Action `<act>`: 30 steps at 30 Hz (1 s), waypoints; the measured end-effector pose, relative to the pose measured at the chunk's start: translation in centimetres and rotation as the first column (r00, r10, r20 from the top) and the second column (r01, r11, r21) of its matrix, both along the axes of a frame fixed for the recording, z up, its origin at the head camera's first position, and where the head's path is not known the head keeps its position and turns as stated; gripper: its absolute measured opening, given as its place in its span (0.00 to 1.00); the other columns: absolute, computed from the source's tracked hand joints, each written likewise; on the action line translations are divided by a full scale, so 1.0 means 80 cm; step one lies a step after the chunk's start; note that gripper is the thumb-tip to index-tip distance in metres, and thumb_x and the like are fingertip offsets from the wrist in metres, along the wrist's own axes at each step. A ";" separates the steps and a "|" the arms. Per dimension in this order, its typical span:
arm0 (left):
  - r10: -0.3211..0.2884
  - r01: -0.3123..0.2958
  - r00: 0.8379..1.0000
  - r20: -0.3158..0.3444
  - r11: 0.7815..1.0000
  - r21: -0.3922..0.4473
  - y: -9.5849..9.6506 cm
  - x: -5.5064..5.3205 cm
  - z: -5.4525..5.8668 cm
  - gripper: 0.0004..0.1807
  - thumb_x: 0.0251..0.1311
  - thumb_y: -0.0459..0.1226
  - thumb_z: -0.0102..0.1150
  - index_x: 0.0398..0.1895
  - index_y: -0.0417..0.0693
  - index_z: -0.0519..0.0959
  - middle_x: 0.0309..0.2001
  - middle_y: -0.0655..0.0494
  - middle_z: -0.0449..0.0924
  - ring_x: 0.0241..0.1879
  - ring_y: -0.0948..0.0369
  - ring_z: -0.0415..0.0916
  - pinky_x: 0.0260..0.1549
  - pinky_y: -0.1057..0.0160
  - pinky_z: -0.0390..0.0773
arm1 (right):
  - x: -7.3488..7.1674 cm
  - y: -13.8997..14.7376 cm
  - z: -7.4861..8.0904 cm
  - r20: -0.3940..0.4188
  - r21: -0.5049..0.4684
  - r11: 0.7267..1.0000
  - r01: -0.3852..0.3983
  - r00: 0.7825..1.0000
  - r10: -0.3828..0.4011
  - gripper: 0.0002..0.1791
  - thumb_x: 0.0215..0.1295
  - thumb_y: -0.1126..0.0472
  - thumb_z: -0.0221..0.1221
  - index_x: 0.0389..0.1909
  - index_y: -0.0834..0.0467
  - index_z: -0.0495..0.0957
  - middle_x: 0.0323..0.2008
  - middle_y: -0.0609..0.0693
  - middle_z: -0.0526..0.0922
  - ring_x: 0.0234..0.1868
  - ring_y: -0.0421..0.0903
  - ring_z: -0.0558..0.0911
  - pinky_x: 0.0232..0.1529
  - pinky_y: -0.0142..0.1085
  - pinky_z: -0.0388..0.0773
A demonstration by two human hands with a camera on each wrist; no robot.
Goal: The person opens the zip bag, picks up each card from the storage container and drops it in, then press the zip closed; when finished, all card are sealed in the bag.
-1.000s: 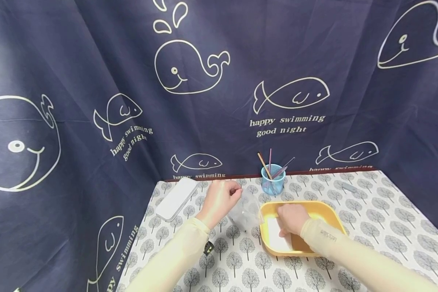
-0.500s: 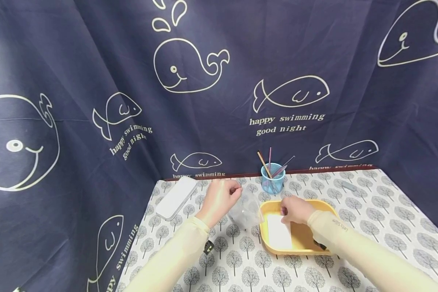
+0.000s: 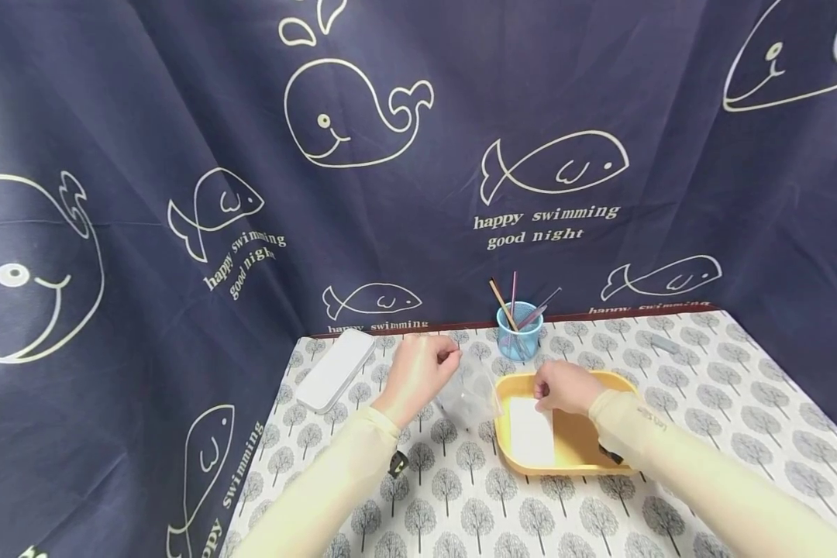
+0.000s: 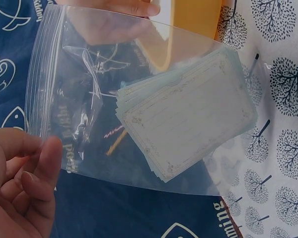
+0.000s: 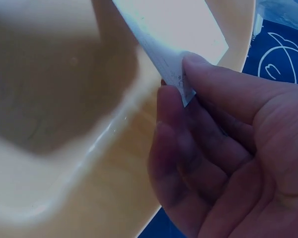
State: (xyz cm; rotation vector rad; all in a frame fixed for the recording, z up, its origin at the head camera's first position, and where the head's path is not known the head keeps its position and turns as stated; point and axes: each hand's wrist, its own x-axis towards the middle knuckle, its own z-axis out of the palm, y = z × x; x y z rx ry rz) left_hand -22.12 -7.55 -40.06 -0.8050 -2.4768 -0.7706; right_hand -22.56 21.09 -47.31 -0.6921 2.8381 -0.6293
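My left hand [image 3: 418, 376] pinches the zip end of a clear zip-lock bag [image 4: 79, 114] between thumb and fingers. Inside the bag lies a fanned stack of pale cards [image 4: 188, 114] with printed borders. To the right, my right hand [image 3: 566, 386] reaches over the far rim of a yellow plastic bin [image 3: 565, 470]. Its thumb and index finger pinch the corner of a white card [image 5: 179, 29], seen close in the right wrist view. In the head view this card [image 3: 532, 434] lies along the bin's left side.
A blue mesh pen cup [image 3: 518, 341] with several pencils stands behind the bin. A white lidded case [image 3: 336, 370] lies at the back left, and a small grey bar [image 3: 665, 343] at the back right. The tablecloth [image 3: 474, 496] has a tree print; a navy curtain [image 3: 418, 217] hangs behind.
My right hand has moved from the middle of the bin to its far side, by the white card's far corner. The left hand and bag stay nearly still; the head view tilts slightly down.
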 end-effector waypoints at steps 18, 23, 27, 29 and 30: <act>0.009 -0.009 0.999 0.032 1.000 -0.006 0.001 0.000 0.001 0.04 0.61 0.33 0.68 0.31 0.49 0.90 0.27 0.62 0.87 0.24 0.70 0.77 0.29 0.69 0.78 | 0.004 0.000 0.002 -0.086 0.063 0.996 0.055 0.995 -0.049 0.11 0.52 0.61 0.78 0.21 0.47 0.84 0.23 0.36 0.80 0.25 0.39 0.75 0.31 0.41 0.77; 0.009 -0.009 1.000 0.024 1.000 -0.009 0.002 -0.001 0.001 0.05 0.61 0.33 0.68 0.31 0.51 0.90 0.27 0.62 0.87 0.24 0.70 0.78 0.30 0.68 0.79 | 0.005 0.004 0.009 -0.054 0.016 0.999 0.030 0.998 -0.029 0.13 0.55 0.62 0.75 0.20 0.48 0.80 0.21 0.38 0.78 0.25 0.39 0.73 0.32 0.40 0.75; 0.011 -0.011 0.999 0.030 1.000 -0.002 0.002 -0.001 0.000 0.05 0.61 0.33 0.67 0.31 0.50 0.90 0.27 0.62 0.87 0.24 0.69 0.78 0.30 0.68 0.79 | 0.009 0.006 0.017 -0.010 -0.018 1.000 0.013 1.000 -0.013 0.13 0.60 0.62 0.72 0.22 0.49 0.79 0.21 0.39 0.76 0.23 0.38 0.74 0.31 0.38 0.74; 0.013 -0.013 0.999 0.032 1.000 -0.002 0.002 -0.002 -0.001 0.05 0.61 0.32 0.67 0.31 0.49 0.90 0.28 0.62 0.88 0.24 0.69 0.78 0.30 0.67 0.79 | 0.011 0.007 0.022 0.014 -0.026 1.000 0.014 1.000 -0.014 0.13 0.62 0.62 0.71 0.22 0.50 0.78 0.20 0.39 0.76 0.22 0.38 0.75 0.31 0.38 0.74; 0.014 -0.014 0.999 0.031 1.000 -0.002 0.002 -0.002 -0.001 0.05 0.61 0.32 0.67 0.31 0.49 0.90 0.28 0.62 0.88 0.25 0.69 0.79 0.31 0.67 0.79 | 0.012 0.007 0.024 0.025 -0.031 0.999 0.016 1.000 -0.015 0.13 0.63 0.62 0.71 0.22 0.50 0.78 0.20 0.40 0.76 0.21 0.38 0.75 0.31 0.38 0.75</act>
